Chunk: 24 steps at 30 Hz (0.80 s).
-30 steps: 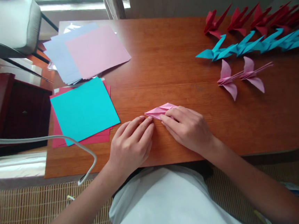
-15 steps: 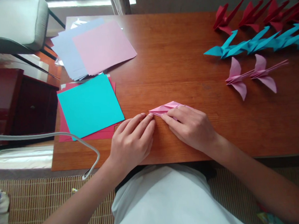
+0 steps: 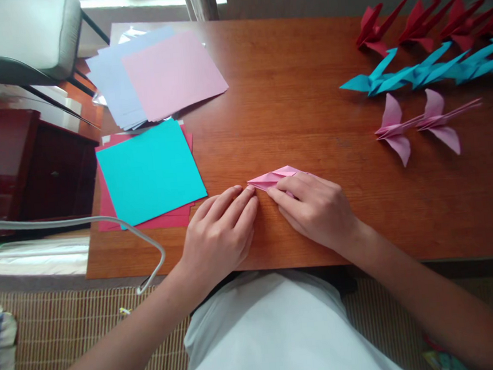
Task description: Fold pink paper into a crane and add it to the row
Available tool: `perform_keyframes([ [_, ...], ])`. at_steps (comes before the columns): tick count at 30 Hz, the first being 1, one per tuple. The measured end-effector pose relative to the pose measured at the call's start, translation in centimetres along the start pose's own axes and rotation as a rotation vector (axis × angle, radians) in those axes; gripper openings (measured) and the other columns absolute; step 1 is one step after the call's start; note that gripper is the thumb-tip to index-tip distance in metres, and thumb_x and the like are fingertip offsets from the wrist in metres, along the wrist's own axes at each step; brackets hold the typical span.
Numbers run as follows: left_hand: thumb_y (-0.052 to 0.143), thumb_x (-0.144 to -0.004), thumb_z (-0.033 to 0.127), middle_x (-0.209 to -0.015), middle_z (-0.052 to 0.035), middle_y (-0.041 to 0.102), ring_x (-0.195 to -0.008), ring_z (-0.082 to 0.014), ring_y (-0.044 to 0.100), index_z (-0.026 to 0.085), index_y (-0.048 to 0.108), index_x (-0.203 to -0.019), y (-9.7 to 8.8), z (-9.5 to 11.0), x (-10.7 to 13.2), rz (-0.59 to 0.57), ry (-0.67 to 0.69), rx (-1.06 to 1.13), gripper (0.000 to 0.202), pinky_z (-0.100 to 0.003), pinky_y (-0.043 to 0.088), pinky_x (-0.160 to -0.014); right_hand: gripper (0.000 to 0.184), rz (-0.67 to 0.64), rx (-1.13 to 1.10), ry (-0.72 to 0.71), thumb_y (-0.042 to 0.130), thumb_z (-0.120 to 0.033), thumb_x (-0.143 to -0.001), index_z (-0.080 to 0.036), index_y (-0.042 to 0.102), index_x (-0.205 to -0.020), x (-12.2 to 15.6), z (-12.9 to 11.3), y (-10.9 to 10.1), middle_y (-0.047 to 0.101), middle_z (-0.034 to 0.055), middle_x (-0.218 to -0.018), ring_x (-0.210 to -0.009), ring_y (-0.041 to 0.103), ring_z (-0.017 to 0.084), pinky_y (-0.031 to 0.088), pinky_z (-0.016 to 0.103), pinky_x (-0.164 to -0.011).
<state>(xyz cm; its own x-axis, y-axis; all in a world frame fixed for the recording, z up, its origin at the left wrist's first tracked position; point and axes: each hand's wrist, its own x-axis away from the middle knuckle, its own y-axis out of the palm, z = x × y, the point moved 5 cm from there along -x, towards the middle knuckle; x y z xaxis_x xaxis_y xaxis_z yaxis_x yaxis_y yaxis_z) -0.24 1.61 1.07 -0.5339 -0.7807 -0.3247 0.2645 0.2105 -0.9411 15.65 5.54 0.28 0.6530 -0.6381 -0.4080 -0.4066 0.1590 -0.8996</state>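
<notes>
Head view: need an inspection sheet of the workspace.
Surface: wooden table.
Job's things: pink fold, flat near the front edge.
Clutter: pink sheet on lilac stack, teal sheet on red stack, left; red cranes, teal cranes, pink cranes in rows, right.
Hands: left hand touches the fold's left tip; right hand presses on it.
Cables: grey cable loops past the front left corner.
Surroundings: chair, cabinet, woven mat.
</notes>
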Motion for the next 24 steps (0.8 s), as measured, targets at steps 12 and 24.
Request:
perform_keyframes([
  [12,0.058,-0.095,0.017,-0.137,-0.0067,0.068,-0.122,-0.0294,0.068,0.015,0.068,-0.125,0.2,0.0,0.2,0.007,0.000,0.006,0.032,-0.043,0.055,-0.094,0.020,-0.063,0.138,0.093,0.054,-0.017,-0.101,-0.018,0.067,-0.086,-2.3,-0.8,0.2,0.072,0.0046,-0.080,-0.073,0.060,0.018,0.033,0.035,-0.062],
  [24,0.057,-0.096,0.018,-0.137,-0.0075,0.069,-0.122,-0.0293,0.067,0.012,0.069,-0.126,-0.1,0.1,-0.1,-0.026,0.003,0.000,0.033,-0.042,0.055,-0.092,0.021,-0.153,0.189,0.136,0.052,-0.012,-0.099,-0.017,0.064,-0.083,-2.6,-1.5,0.6,0.071,0.0041,-0.080,-0.071,0.058,0.017,0.027,0.034,-0.061],
])
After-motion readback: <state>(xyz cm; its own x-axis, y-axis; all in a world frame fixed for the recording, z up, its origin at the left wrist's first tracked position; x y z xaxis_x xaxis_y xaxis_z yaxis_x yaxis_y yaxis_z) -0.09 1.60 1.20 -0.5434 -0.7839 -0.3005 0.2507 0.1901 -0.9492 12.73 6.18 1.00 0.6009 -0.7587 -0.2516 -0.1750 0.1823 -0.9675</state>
